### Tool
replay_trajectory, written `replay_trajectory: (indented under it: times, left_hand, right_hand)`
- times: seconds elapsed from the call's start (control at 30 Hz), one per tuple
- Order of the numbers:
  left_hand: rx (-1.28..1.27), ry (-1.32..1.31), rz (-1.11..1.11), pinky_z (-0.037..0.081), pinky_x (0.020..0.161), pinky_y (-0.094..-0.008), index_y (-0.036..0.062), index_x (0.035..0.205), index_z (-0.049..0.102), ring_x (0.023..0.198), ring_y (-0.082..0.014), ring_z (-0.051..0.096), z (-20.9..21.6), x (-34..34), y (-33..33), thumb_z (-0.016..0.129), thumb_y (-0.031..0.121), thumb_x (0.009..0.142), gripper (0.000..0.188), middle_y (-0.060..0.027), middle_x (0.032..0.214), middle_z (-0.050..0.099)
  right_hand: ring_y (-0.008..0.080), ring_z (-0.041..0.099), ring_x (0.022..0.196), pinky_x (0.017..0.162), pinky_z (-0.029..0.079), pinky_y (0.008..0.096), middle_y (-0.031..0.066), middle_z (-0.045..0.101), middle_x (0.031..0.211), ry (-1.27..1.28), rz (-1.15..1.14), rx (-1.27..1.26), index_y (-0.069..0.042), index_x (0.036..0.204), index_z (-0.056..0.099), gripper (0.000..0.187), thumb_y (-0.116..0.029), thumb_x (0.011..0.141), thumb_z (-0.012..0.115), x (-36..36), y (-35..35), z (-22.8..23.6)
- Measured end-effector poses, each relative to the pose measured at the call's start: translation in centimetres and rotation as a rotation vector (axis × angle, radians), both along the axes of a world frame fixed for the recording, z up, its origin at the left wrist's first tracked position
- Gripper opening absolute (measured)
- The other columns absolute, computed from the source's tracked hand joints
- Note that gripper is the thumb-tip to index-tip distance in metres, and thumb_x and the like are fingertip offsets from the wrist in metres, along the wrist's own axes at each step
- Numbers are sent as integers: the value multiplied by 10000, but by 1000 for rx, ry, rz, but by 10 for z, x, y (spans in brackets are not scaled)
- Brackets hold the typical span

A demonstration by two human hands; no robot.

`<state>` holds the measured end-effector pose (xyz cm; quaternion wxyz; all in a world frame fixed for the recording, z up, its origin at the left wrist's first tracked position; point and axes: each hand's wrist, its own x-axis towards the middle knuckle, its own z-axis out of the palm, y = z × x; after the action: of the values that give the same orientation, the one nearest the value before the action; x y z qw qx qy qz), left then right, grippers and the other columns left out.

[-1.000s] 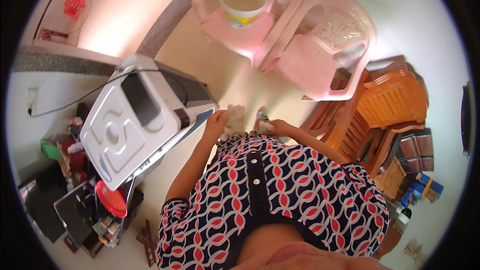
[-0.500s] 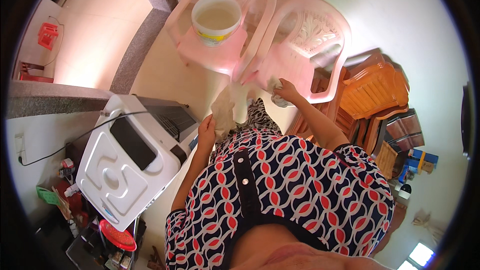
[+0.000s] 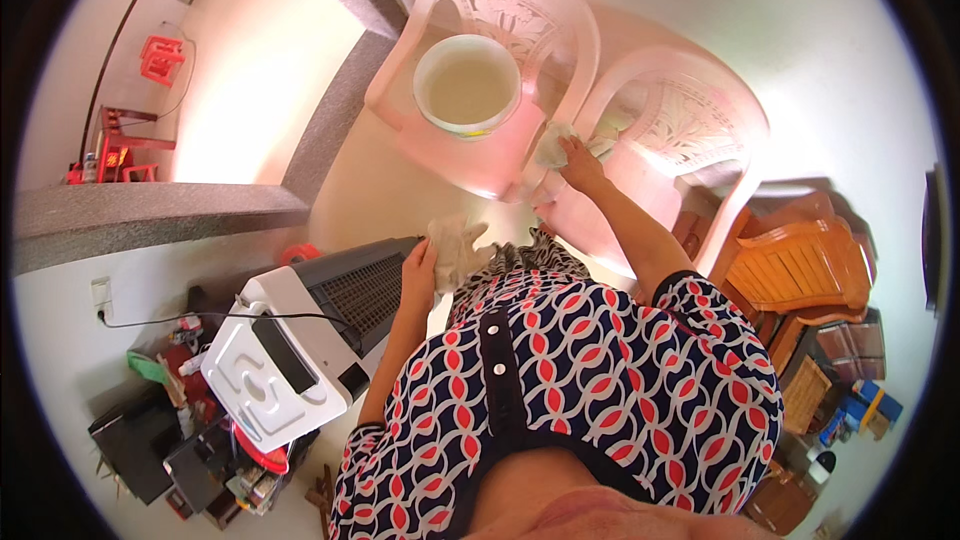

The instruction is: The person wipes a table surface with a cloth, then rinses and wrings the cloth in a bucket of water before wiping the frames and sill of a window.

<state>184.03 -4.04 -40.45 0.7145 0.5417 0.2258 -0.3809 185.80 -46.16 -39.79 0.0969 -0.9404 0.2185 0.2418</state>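
While crumpled, the left hand (image 3: 418, 275)'s rag (image 3: 455, 250) points up-right.

I see open floor (image 3: 400, 175) centre-left | pink chairs (image 3: 640, 170) block the top (bucket (image 3: 466, 86) fills one seat) | white appliance (image 3: 300, 340) crowds lower left

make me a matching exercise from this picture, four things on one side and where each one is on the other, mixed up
Things:
1. bucket
2. beige cloth
3. pale rag
4. orange wooden chair

Places:
A. in the right hand, at the arm of the second pink chair
B. at the right of the picture, past the pink chairs
C. on the seat of the first pink chair
D. in the left hand, beside the white appliance

Pairs: 1-C, 2-D, 3-A, 4-B
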Motion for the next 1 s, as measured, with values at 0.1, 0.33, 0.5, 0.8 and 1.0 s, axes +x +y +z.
replay_trajectory:
  times: [0.1, 0.33, 0.5, 0.8, 1.0]
  left_hand:
    - [-78, 35, 55, 503, 945, -310, -49, 1318, 563, 1094, -199, 628, -19, 139, -58, 549, 179, 1020, 375, -122, 1232, 647]
    - [-316, 157, 196, 518, 973, -353, -47, 1348, 510, 1130, -233, 624, 20, 224, -76, 536, 226, 1029, 421, -151, 1267, 622]
    - [-561, 92, 287, 525, 965, -372, -47, 1324, 513, 1111, -234, 628, 0, 275, -73, 513, 249, 1038, 412, -136, 1260, 625]
    - [294, 141, 257, 509, 890, -377, 28, 1488, 337, 1102, -268, 612, -72, 226, -22, 603, 462, 965, 730, -139, 1320, 571]
    - [60, 207, 241, 518, 815, -349, 35, 1472, 359, 1072, -238, 629, -95, 214, -40, 567, 389, 1005, 622, -136, 1274, 590]
  right_hand:
    - [393, 451, 1350, 1076, 438, 446, 195, 346, 1554, 57, 89, 19, -123, 1473, 420, 742, -173, 784, 691, 103, -54, -54]
    - [441, 508, 1245, 1029, 463, 488, 205, 448, 1441, 207, 194, 42, -107, 1401, 482, 654, -226, 793, 692, 132, -9, -26]
    - [422, 554, 1170, 1011, 471, 480, 209, 498, 1385, 30, 266, 192, -89, 1377, 513, 628, -248, 803, 710, 147, 18, -17]
    - [359, 597, 1107, 982, 472, 443, 216, 594, 1231, -116, 227, 482, -29, 1280, 601, 536, -324, 843, 700, 157, 40, -33]
    - [374, 607, 1108, 987, 486, 439, 234, 586, 1254, 12, 257, 394, -65, 1298, 610, 523, -262, 822, 697, 211, 64, -150]
